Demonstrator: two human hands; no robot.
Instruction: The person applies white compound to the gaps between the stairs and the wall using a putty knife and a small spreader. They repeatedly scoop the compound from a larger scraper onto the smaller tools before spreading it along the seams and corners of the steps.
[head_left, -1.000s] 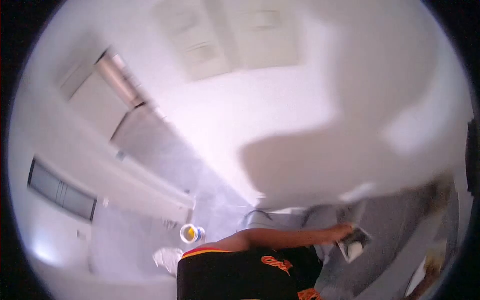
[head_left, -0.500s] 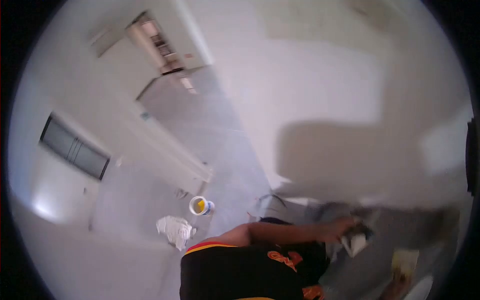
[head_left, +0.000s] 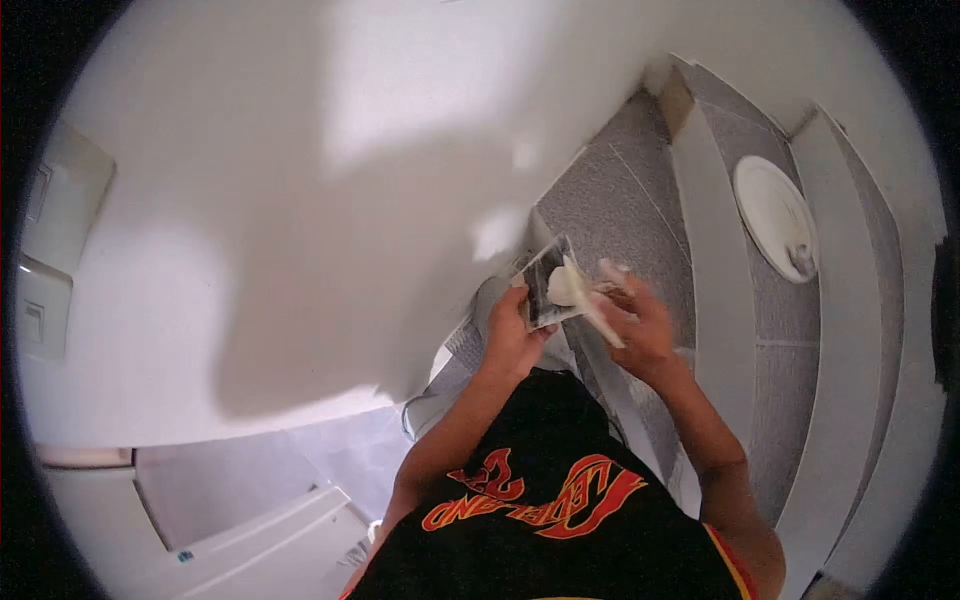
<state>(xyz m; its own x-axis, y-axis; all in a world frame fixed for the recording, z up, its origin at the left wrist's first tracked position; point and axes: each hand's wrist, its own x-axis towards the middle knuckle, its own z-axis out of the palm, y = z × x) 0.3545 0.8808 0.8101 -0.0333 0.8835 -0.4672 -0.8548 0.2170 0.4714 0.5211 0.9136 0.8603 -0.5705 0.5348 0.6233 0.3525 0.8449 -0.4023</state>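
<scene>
My left hand (head_left: 515, 335) is closed on the edge of a small dark, flat plate (head_left: 546, 282) with pale rims. A lump of white paste (head_left: 564, 286) sits on the plate. My right hand (head_left: 640, 322) grips a pale, flat scraper (head_left: 598, 308), whose long edge lies against or just beside the paste. Its fingers are slightly smeared by motion and look spotted with white. Both hands are close together in front of my body, beside the white wall.
Grey stone steps (head_left: 765, 390) rise on the right. On one step lies a white oval lid (head_left: 775, 215) with a lump on it. A broad white wall (head_left: 300, 250) fills the left, with switch plates (head_left: 45, 315) at the far left. Grey floor (head_left: 240, 470) shows at the lower left.
The view has swung from the room and floor to the wall and steps. My hands, apart before, are now together, with the scraper at the plate. The bucket and cloth are out of view.
</scene>
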